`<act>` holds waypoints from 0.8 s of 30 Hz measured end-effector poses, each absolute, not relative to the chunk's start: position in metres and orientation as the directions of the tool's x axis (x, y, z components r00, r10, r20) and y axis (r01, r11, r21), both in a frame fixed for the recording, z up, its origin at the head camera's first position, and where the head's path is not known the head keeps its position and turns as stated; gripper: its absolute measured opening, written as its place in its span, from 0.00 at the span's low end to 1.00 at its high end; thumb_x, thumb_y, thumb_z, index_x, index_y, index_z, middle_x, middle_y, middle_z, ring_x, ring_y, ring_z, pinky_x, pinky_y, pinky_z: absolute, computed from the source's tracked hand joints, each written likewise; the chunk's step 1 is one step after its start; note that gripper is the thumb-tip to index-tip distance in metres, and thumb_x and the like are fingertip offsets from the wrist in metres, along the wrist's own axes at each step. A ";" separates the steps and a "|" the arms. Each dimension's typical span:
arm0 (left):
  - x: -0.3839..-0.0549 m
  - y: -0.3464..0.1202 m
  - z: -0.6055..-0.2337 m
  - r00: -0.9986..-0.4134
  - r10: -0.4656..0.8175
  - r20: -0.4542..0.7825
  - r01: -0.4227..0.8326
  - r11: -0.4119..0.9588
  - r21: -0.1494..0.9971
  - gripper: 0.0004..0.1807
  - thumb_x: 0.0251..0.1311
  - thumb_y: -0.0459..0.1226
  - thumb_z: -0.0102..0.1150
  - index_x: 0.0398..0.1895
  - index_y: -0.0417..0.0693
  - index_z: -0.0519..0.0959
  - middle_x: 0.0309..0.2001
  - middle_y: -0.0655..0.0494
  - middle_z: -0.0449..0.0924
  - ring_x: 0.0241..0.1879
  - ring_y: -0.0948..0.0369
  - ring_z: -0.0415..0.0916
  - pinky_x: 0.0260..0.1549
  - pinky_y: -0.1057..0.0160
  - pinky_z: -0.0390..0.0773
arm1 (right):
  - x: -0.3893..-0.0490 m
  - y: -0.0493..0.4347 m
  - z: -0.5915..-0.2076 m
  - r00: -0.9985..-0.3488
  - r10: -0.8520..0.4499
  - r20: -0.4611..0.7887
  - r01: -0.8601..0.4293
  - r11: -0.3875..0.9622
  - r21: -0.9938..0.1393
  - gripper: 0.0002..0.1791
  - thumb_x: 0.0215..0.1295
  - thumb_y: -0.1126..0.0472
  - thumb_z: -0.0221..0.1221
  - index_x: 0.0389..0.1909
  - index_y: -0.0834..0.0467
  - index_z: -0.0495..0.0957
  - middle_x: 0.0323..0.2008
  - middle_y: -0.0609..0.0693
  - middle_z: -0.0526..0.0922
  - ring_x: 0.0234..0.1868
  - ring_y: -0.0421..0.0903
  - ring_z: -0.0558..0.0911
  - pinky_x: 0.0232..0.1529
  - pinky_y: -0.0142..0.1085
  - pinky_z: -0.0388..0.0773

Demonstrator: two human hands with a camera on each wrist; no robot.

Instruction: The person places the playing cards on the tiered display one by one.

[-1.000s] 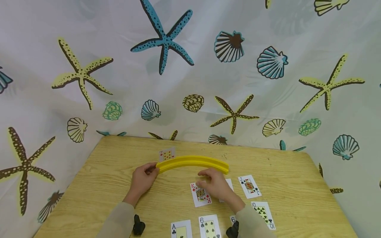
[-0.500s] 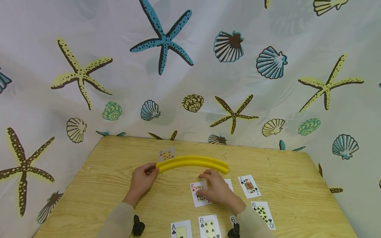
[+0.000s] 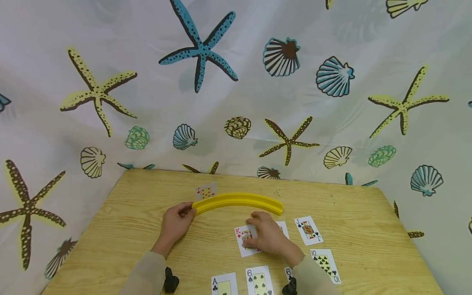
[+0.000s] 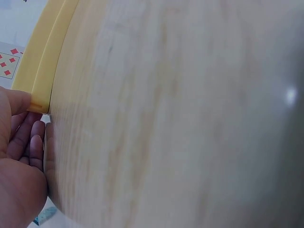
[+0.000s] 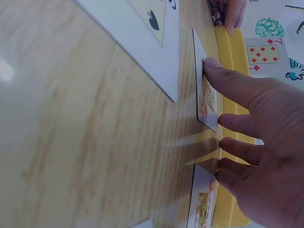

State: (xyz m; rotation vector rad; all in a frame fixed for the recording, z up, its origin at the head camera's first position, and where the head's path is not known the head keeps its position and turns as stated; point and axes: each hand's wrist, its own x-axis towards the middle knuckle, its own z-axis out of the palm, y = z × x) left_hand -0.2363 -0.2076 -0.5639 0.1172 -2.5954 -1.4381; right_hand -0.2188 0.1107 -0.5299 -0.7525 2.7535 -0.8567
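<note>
My left hand (image 3: 177, 223) pinches the left end of a curved yellow playing card holder (image 3: 236, 199), thumb on its near side. A seven of diamonds (image 3: 205, 190) rises from the holder's left part. Over the king of diamonds (image 3: 243, 233), which lies on the table, my right hand (image 3: 271, 237) is spread. In the right wrist view its thumb (image 5: 213, 63) is at the card's face, and the fingers (image 5: 235, 124) reach to its far edge; contact is hard to tell. Another face card (image 5: 202, 206) lies partly hidden under that hand.
Right of my right hand lie a jack of spades (image 3: 308, 230) and a ten of clubs (image 3: 325, 266). Along the near side are an ace of clubs (image 3: 224, 284), a six of spades (image 3: 259, 280) and another six (image 3: 288, 272), partly covered by my sleeve. A patterned cloth (image 3: 236, 94) hangs behind the table.
My right thumb has come down from the king's top edge to lower over its face, and the hand has shifted slightly right. My left hand and the holder stay put.
</note>
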 end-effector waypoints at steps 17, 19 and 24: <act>-0.236 -0.209 -0.566 -0.984 -0.145 0.101 0.010 0.526 0.851 0.17 0.73 0.36 0.64 0.61 0.39 0.85 0.49 0.44 0.89 0.44 0.57 0.83 0.41 0.72 0.79 | -0.219 0.110 -0.530 -0.865 -0.501 0.018 -0.424 0.712 -0.559 0.38 0.58 0.49 0.78 0.63 0.69 0.81 0.69 0.66 0.75 0.72 0.64 0.72 0.73 0.57 0.69; -0.236 -0.209 -0.566 -0.984 -0.145 0.102 0.011 0.526 0.850 0.18 0.73 0.36 0.64 0.61 0.39 0.85 0.49 0.43 0.89 0.44 0.56 0.83 0.41 0.71 0.79 | -0.220 0.110 -0.530 -0.869 -0.495 0.017 -0.419 0.717 -0.556 0.38 0.58 0.49 0.78 0.62 0.69 0.81 0.69 0.66 0.76 0.72 0.63 0.73 0.73 0.56 0.70; -0.236 -0.209 -0.565 -0.984 -0.142 0.107 0.017 0.526 0.851 0.18 0.73 0.36 0.64 0.61 0.38 0.84 0.49 0.43 0.89 0.44 0.57 0.83 0.41 0.72 0.78 | -0.221 0.109 -0.532 -0.882 -0.470 0.010 -0.394 0.727 -0.562 0.39 0.57 0.48 0.79 0.62 0.70 0.81 0.68 0.65 0.76 0.71 0.62 0.74 0.72 0.55 0.71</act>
